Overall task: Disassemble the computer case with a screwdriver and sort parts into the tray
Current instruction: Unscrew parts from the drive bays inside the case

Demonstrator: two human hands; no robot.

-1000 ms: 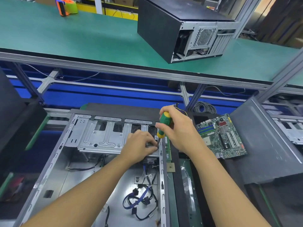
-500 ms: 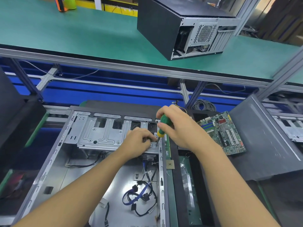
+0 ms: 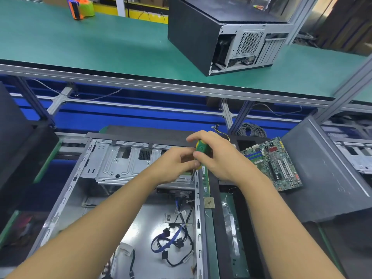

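Right hand [image 3: 220, 158] fingers wrap the screwdriver [image 3: 202, 146]; left hand [image 3: 173, 166] fingers pinch its neck. Hold it upright, pressed firmly into the computer case [image 3: 112, 166].

Green bench [image 3: 100, 47] carries black case [image 3: 201, 37], tape [image 3: 80, 8].

The open case [image 3: 112, 166] is bare, dull-sheened sheet metal; the screwdriver handle [image 3: 202, 147] above it is glossy plastic; the bench mat [image 3: 100, 47] beyond is matt.

A factory workshop for stripping computers: a long green bench [image 3: 100, 49] on metal framing spans twelve o'clock, a black computer tower [image 3: 193, 35] sits at one, a loose circuit board [image 3: 275, 166] at three, an opened case [image 3: 112, 166] at six.
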